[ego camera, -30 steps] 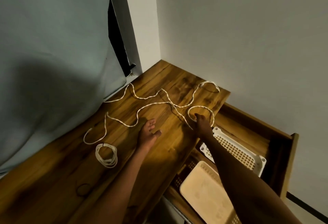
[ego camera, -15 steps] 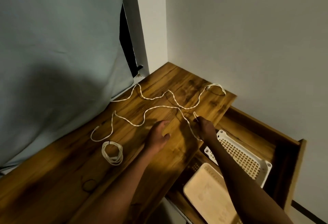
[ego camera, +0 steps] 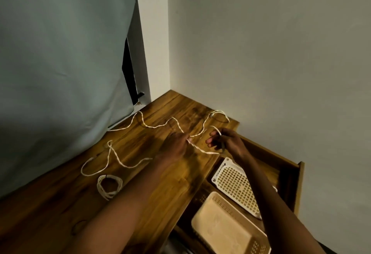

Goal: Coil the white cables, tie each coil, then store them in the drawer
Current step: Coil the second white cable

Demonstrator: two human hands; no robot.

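Far left on the brown wooden desk top (ego camera: pixel 60 203) lies the small finished coil of white cable (ego camera: pixel 109 187), tied with a dark band and touching nothing I hold. Beside it starts the long loose white cable (ego camera: pixel 128 165), which wanders in slack bends across the boards toward the wall corner and back to me.

My left hand (ego camera: pixel 173 146) hovers low over the desk, fingertips pinching that cable at one point. From the pinch a short run of cable crosses to my right hand (ego camera: pixel 224 140), which is raised at the desk edge with its fingers curled around a first loop of the cable.

Below and right of it sits the open wooden drawer (ego camera: pixel 289 165), holding a white perforated plastic basket (ego camera: pixel 232 181) and a pale peach plastic basket (ego camera: pixel 222 227) nearer to me.

The risk I see: the far bends cross one another near the corner, so pulling slack in fast could draw them into a knot. My right hand works over the drawer gap, so a loosened curl would likely drop the loop into the baskets. The trailing bend near the tied coil could also drag it along.
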